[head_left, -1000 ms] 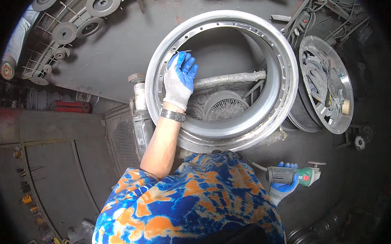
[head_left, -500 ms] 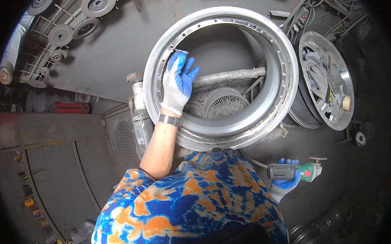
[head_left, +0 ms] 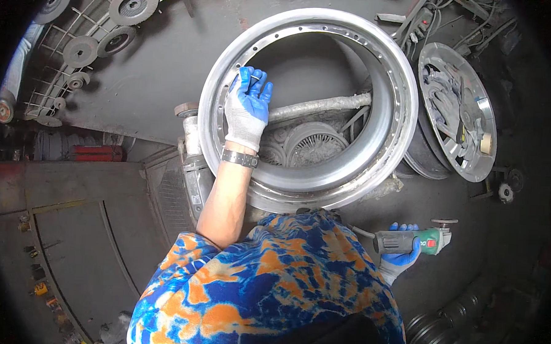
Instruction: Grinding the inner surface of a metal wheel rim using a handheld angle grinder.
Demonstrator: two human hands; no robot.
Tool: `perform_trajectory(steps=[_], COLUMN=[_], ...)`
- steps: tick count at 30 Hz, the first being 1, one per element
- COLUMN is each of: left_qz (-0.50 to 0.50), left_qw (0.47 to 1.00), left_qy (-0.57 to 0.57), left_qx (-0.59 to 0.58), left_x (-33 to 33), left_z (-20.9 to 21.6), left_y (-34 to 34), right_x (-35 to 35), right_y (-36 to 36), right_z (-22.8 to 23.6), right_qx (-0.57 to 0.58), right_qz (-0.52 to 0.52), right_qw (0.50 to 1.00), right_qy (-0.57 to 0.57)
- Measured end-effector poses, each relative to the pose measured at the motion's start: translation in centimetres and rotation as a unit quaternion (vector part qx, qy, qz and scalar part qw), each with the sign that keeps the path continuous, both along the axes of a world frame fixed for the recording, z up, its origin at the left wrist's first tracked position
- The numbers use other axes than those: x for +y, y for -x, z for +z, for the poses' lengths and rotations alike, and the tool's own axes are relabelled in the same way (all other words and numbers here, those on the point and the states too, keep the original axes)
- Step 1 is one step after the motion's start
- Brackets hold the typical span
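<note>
A large silver wheel rim (head_left: pixel 402 125), its inner flange ringed with small holes, stands before me, tilted. My left hand (head_left: pixel 249 106), in a white glove with blue coated fingers, is at the left side of that flange. Its fingers are curled, and a small dark edge shows between them; I cannot make out what it is. Out to the right, apart from the rim, my right hand (head_left: pixel 402 259) is wrapped around the body of a green and black angle grinder (head_left: pixel 431 242). The grinder's small disc points away from me.
Flap discs (head_left: pixel 133 6) hang on a wire rack at the far left. A round metal dish (head_left: pixel 488 113) of gloves and tools stands to the right. A grey post (head_left: pixel 193 134) is beside the rim, and a red cylinder (head_left: pixel 98 153) lies at left. More rims (head_left: pixel 431 338) lie at lower right.
My left fingers have curled in further, and the small grey piece at their tips is now mostly hidden. The hand has shifted slightly left. My right hand keeps the grinder nearly in place.
</note>
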State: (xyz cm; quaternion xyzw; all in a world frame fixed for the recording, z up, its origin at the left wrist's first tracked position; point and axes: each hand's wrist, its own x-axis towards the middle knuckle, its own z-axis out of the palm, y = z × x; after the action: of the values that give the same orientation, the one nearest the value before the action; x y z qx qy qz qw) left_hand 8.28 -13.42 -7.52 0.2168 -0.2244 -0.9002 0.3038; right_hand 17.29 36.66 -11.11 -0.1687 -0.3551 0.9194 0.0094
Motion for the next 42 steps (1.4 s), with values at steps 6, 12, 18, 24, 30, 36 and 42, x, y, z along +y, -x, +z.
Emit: perform_trajectory(steps=[6,12,18,24,30,36,42], left_qz=[-0.011,-0.004,0.011,-0.188,-0.245,-0.213,-0.263], left_qw=[1.0,0.994,0.958,0.816,0.772,0.813,0.878], left_qy=[0.001,0.087,0.261,0.455,0.477,0.504,0.373], left_qx=[-0.011,-0.063,-0.119,-0.304,-0.342,-0.2,-0.145], left_x=[-0.1,1.0,1.7,6.3,8.9,8.9,8.8], left_z=[-0.2,-0.1,-1.7,-6.2,-4.0,-1.7,-1.6], left_y=[-0.7,-2.3,-2.8,-4.7,-4.3,-3.7,-3.5], right_x=[-0.3,-0.5,-0.9,-1.1,-1.2,-0.8,-0.4], right_y=[-0.3,-0.3,0.3,0.3,0.0,-0.6,-1.1], right_z=[-0.1,-0.2,0.2,0.2,0.4,0.2,-0.4], right_qx=[-0.007,-0.003,-0.016,-0.016,-0.019,-0.009,-0.018], right_qz=[-0.014,-0.008,-0.018,-0.008,0.003,0.003,-0.014], right_qw=[1.0,1.0,1.0,1.0,1.0,1.0,0.999], right_qy=[0.0,-0.001,-0.005,0.007,0.007,0.001,0.038])
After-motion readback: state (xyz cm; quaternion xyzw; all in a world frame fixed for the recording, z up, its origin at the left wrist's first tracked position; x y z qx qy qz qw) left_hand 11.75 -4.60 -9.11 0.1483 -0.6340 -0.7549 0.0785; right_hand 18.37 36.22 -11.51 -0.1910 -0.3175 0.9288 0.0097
